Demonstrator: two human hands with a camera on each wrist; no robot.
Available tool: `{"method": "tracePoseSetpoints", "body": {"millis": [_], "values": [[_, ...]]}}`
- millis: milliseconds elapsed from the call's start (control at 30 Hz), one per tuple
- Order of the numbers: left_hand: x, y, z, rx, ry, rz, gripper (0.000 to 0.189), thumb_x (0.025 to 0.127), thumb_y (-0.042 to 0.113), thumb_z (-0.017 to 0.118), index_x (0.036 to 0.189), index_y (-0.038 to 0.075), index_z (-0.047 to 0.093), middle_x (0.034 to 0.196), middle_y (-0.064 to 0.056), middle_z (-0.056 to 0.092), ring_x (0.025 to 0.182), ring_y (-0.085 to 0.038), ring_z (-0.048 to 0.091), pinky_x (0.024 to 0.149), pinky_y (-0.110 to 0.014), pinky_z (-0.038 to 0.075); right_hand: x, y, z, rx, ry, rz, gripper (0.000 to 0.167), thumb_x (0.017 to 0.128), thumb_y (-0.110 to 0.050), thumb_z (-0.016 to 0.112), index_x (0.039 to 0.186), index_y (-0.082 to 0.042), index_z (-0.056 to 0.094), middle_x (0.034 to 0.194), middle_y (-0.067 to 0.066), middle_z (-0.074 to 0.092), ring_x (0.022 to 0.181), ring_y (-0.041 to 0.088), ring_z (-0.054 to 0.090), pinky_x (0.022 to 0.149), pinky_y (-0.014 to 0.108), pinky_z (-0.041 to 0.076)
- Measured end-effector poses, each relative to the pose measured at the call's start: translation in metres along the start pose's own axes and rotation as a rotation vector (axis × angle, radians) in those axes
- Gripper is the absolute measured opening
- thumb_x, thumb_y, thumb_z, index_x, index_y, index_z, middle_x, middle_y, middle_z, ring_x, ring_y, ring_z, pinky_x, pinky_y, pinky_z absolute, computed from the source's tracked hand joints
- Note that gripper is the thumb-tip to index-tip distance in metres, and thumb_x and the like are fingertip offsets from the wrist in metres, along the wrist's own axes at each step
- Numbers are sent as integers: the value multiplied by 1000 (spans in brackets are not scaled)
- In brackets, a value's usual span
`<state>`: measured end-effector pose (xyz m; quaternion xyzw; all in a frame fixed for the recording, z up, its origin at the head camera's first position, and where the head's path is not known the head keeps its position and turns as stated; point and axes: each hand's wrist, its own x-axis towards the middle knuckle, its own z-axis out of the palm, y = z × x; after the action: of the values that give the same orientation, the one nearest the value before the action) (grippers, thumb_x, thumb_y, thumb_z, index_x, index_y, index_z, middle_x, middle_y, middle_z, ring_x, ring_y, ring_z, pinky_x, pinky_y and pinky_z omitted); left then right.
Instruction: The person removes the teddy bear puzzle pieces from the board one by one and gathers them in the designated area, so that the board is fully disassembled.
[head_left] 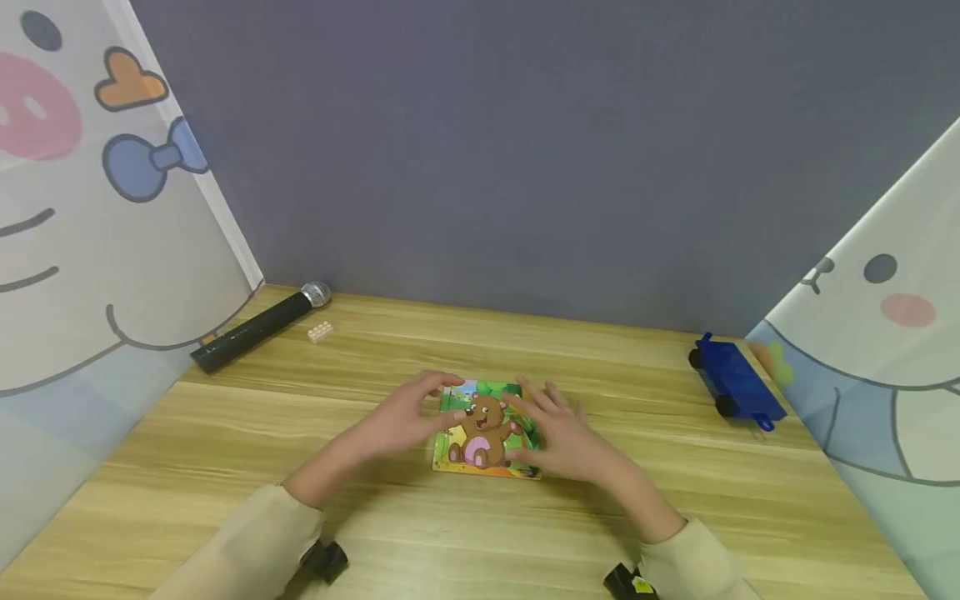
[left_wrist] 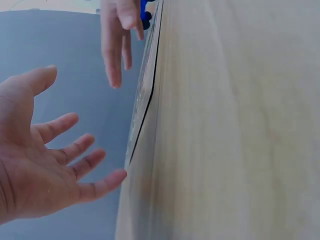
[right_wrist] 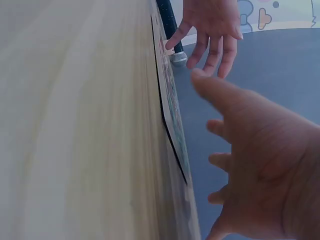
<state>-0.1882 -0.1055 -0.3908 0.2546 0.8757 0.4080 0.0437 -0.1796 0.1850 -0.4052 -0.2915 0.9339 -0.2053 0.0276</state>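
Note:
A flat, thin picture board with a brown cartoon bear (head_left: 480,433) lies on the wooden table, in the middle of the head view. My left hand (head_left: 405,421) hovers at its left side, fingers spread and loosely bent, holding nothing. Over its right edge is my right hand (head_left: 562,433), also spread, with nothing in its grasp. Both wrist views show the board (left_wrist: 146,85) edge-on, flat against the tabletop. In the left wrist view the left little finger comes close to the board's near corner; whether it touches I cannot tell.
A black microphone (head_left: 258,332) lies at the back left, with a small pale toy brick (head_left: 320,332) beside it. Toward the right edge sits a blue toy cart (head_left: 735,379) with black wheels. A grey panel (head_left: 480,167) rises behind the table (head_left: 465,542), and printed cartoon curtains flank it.

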Motion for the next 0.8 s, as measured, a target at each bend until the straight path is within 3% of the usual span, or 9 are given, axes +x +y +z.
{"method": "tracePoseSetpoints", "body": {"millis": [133,333,500,800], "values": [[5,-5,1,-119,-9,-59,49,100,36,66,141,11,56,138,-9,57,119,-31,55,92,-52,50,5,1,3,20,-44,19,79,93,-59,65,159,-29,34,168,4,14,149,49,6,98,87,4],[15,-15,5,-222,18,-160,42,101,28,64,136,5,58,131,-10,61,115,-28,59,95,-49,51,12,0,6,32,-77,37,79,92,-65,62,159,-34,34,168,-1,14,150,46,4,99,86,0],[24,-24,9,-243,49,-227,37,98,24,68,129,4,61,119,-8,64,110,-26,60,93,-44,52,14,-2,6,5,-126,32,79,90,-68,59,159,-42,30,168,1,13,150,47,-1,98,86,-4],[32,-30,9,-238,84,-284,34,95,12,71,126,1,63,112,-9,62,104,-24,58,85,-37,52,17,-2,8,3,-171,17,81,91,-66,60,160,-40,26,169,2,9,150,46,-8,97,86,-7]]}}
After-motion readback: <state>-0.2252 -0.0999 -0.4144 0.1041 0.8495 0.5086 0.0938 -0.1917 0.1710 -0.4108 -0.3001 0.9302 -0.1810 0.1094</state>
